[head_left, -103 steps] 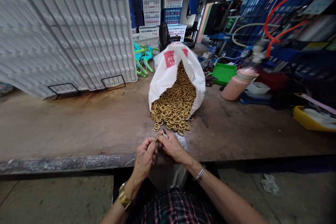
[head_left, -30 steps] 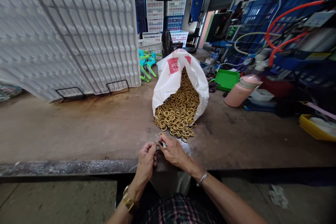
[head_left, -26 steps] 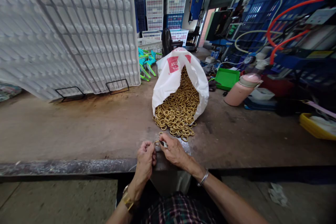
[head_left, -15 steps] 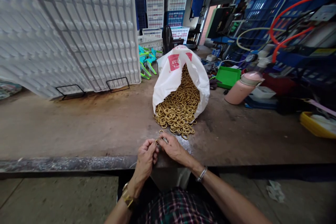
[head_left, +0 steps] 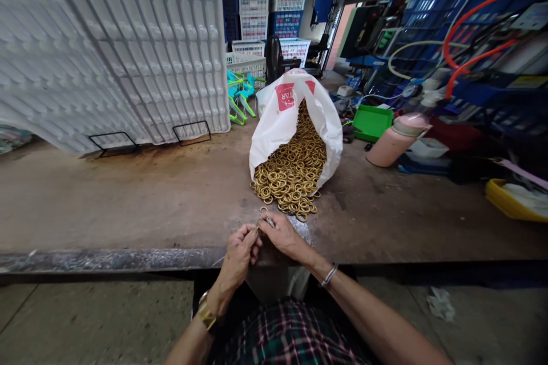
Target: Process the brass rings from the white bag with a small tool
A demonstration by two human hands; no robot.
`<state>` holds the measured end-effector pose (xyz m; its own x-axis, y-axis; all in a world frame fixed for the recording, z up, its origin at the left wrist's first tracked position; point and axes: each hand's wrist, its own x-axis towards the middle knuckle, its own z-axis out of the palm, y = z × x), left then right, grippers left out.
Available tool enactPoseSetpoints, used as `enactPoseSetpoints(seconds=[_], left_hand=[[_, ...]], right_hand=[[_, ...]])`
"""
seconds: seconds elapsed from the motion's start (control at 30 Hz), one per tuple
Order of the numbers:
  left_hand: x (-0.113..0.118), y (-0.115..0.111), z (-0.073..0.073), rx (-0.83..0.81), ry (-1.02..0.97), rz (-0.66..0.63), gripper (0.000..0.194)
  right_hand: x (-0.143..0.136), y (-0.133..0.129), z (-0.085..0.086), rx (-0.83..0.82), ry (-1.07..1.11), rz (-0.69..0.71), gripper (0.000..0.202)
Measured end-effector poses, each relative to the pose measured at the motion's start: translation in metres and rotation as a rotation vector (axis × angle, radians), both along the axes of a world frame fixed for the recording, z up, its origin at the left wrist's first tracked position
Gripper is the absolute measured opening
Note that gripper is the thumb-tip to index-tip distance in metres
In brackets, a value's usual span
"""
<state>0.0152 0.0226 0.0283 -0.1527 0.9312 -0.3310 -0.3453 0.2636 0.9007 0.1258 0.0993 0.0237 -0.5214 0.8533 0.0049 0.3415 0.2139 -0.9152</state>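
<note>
My left hand point(head_left: 240, 251) is closed, pinching a small brass-coloured ring point(head_left: 257, 229) that the fingers mostly cover. Fingertips of my right hand point(head_left: 282, 235) meet it from the other side; this hand is closed around a small silvery tool point(head_left: 269, 221), whose kind I cannot make out. Just beyond the fingertips a single ring point(head_left: 263, 211) lies on the table. Behind it, a heap of brass-coloured rings point(head_left: 291, 177) spills from the mouth of a white plastic bag point(head_left: 272, 131) lying on its side.
White ribbed plastic trays point(head_left: 171, 57) stand upright at the left in black wire holders point(head_left: 113, 142). To the right are a pink bottle point(head_left: 394, 145), a green tray point(head_left: 372, 122) and a yellow container point(head_left: 509, 202). The table's front edge point(head_left: 128, 260) runs just before my wrists.
The view has shifted slightly. Both hands stay together at the same place, the right hand's fingers turned a little so that more of the silvery tool shows.
</note>
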Motion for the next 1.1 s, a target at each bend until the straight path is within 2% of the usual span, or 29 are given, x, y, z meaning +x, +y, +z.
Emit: enactPoseSetpoints(seconds=[0.5, 0.6, 0.7, 0.8, 0.97, 1.1], left_hand=[[0.001, -0.002, -0.001, 0.044, -0.120, -0.008, 0.029], [0.001, -0.003, -0.004, 0.055, -0.088, 0.012, 0.029], [0.001, -0.002, -0.007, 0.068, -0.035, 0.039, 0.030], [0.001, -0.001, -0.008, 0.069, 0.026, 0.041, 0.032], [0.001, -0.002, -0.010, 0.070, 0.094, 0.035, 0.033], [0.001, -0.007, -0.006, 0.071, 0.093, -0.006, 0.030]], right_hand=[[0.001, 0.000, -0.002, -0.051, 0.054, 0.021, 0.021], [0.004, -0.001, -0.001, 0.072, -0.080, 0.006, 0.018], [0.008, -0.006, 0.003, 0.250, -0.317, 0.111, 0.017], [0.010, -0.012, 0.005, 0.350, -0.511, 0.201, 0.021], [0.009, -0.014, 0.003, 0.408, -0.659, 0.248, 0.024], [0.008, -0.008, 0.003, 0.403, -0.753, 0.229, 0.027]])
